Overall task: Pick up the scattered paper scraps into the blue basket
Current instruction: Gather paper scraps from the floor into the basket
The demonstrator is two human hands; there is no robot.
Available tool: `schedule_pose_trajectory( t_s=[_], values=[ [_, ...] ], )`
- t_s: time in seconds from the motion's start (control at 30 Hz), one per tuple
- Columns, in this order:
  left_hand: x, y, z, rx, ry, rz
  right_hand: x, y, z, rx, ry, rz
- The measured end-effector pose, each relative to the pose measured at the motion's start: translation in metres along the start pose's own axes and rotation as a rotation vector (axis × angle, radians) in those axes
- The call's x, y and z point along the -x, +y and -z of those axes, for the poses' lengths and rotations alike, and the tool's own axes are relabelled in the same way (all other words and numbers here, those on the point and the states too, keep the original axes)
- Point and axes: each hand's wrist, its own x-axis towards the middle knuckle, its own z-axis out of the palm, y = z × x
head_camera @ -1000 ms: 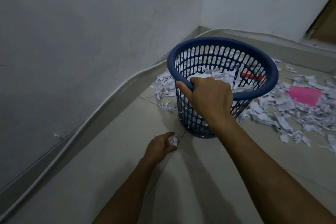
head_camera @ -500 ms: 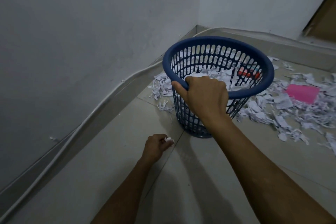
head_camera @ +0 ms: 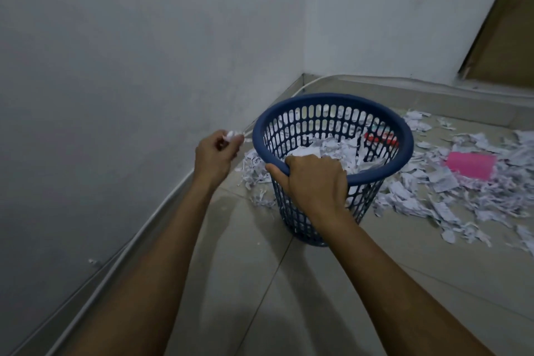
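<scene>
Fingers of the left hand (head_camera: 212,154) pinch a small wad of paper scraps (head_camera: 233,135) just left of the blue basket (head_camera: 332,124) rim, raised above the floor. The right hand (head_camera: 315,179) curls over the basket's near rim, gripping it. More scraps fill the basket and litter the floor (head_camera: 318,283) to its right, around a pink sheet (head_camera: 469,164).

Dark blue basket (head_camera: 332,101) with slotted lattice walls; white paper scraps (head_camera: 450,199) across grey floor tiles (head_camera: 404,283); pink sheet (head_camera: 469,165) at right; red item (head_camera: 380,137) inside basket.
</scene>
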Motion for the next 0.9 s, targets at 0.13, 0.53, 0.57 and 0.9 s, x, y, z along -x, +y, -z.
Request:
schedule_pose_trajectory(
  t_s=[0.13,0.53,0.57,0.9],
  values=[
    [-0.036,0.051,-0.013,-0.126,-0.111,-0.156,0.0,0.002,0.003,-0.02,-0.001,0.001],
    [-0.038,0.056,-0.049,-0.442,-0.38,-0.304,0.007,0.011,-0.003,-0.103,0.065,-0.014],
    [-0.034,0.051,-0.049,-0.455,-0.338,-0.347,0.007,0.012,-0.003,-0.11,0.078,-0.009],
    [0.015,0.031,-0.061,-0.572,-0.221,-0.576,0.017,0.072,-0.014,-0.238,0.296,-0.079]
  ],
)
